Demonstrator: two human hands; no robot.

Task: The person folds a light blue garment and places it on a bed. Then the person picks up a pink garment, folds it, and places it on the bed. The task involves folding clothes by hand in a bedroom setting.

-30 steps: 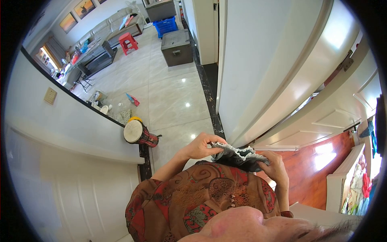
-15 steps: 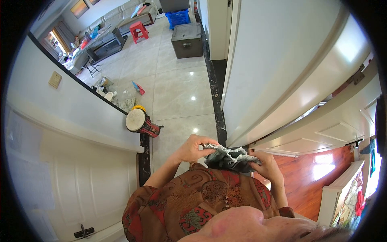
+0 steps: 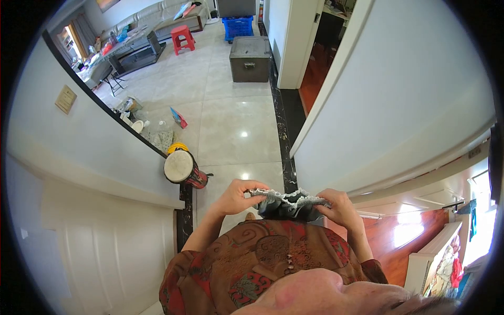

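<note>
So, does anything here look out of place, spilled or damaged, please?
I see no spill or damage. One oddity: a blue and red item is on the open floor beyond the drum, perhaps dropped. The cloth between the left hand and right hand just looks bunched.

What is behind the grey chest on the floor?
Behind the grey chest stands a blue crate with a grey box on top. Anything low and close behind the chest is covered by it.

Between left hand (image 3: 236, 198) and right hand (image 3: 338, 206), the cloth (image 3: 286, 211) is dark grey-green with a white edge. Nearer than both, the shirt (image 3: 268, 247) is brown with red patches and dark swirls. Beyond the left hand, the drum (image 3: 181, 168) is cream, red and black.
</note>
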